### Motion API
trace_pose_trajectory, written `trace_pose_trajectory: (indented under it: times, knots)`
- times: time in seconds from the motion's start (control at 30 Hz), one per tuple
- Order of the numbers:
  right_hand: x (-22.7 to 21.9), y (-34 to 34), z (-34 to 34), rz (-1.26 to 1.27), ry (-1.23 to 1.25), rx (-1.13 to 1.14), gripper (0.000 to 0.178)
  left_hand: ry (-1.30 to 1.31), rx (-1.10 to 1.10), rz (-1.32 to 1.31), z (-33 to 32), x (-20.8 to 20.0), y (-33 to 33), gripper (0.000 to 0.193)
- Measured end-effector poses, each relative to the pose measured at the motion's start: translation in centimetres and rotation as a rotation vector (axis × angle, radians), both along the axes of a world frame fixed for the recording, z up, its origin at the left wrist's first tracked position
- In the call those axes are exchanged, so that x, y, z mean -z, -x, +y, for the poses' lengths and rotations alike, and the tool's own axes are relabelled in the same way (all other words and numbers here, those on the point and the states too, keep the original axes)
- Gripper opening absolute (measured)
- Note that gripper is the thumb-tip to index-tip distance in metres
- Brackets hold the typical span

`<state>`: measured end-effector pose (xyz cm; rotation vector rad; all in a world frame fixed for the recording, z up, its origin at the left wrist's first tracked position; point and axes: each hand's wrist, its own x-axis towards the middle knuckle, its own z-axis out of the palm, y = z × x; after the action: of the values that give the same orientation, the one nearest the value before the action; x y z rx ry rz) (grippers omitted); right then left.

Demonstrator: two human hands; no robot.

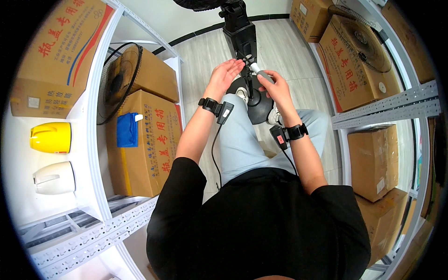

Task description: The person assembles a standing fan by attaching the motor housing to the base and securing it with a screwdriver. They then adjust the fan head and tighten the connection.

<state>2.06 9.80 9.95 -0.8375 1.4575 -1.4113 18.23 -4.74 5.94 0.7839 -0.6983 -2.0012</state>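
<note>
A screwdriver (264,74) with a grey and white handle is in my right hand (276,88), its thin dark shaft slanting up and left toward the black stand. That stand (240,42) belongs to a floor fan, upright in front of me, with its round base (261,112) between my feet. My left hand (223,79) is raised beside the stand's lower column, fingers stretched out and holding nothing. Whether its fingertips touch the column, I cannot tell. The fan's dark top part (198,3) is cut off by the picture's upper edge.
Shelves with cardboard boxes (144,144) flank me on both sides. A black fan grille (122,84) leans on the left; another grille (361,39) rests against a right-hand box. A blue cloth (127,130), a yellow cup-like item (51,137) and a white one (55,178) are at left.
</note>
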Motion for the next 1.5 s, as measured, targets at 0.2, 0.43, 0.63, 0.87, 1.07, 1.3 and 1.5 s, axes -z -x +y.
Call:
trace_pose_trajectory:
  times: [0.2,0.43,0.63,0.87,1.07,1.3,1.5]
  knots:
    - [0.7,0.8,1.5,0.415,0.119,0.044,0.035,-0.022,0.012,-0.029,0.4,-0.9,0.6,0.026]
    - [0.7,1.8,4.8,0.598,0.126,0.075,0.036,0.039,0.095,0.011,0.5,0.1,2.0,0.021]
    - [1.1,3.4,5.6,0.613,0.132,0.129,0.035,0.072,0.16,-0.032,0.8,-0.1,4.3,0.02]
    - [1.3,5.6,6.7,0.705,0.188,0.15,0.034,0.191,0.391,-0.221,-0.5,-1.1,5.6,0.022]
    - [1.7,5.9,5.9,0.724,0.239,0.227,0.034,0.133,0.274,-0.155,-0.6,-1.4,8.2,0.023]
    - [2.0,5.1,3.0,0.671,0.222,0.266,0.034,0.033,-0.016,0.063,-0.4,-0.9,10.6,0.023]
    - [2.0,5.1,2.2,0.643,0.234,0.272,0.033,0.032,-0.044,0.131,-0.7,-0.8,10.8,0.022]
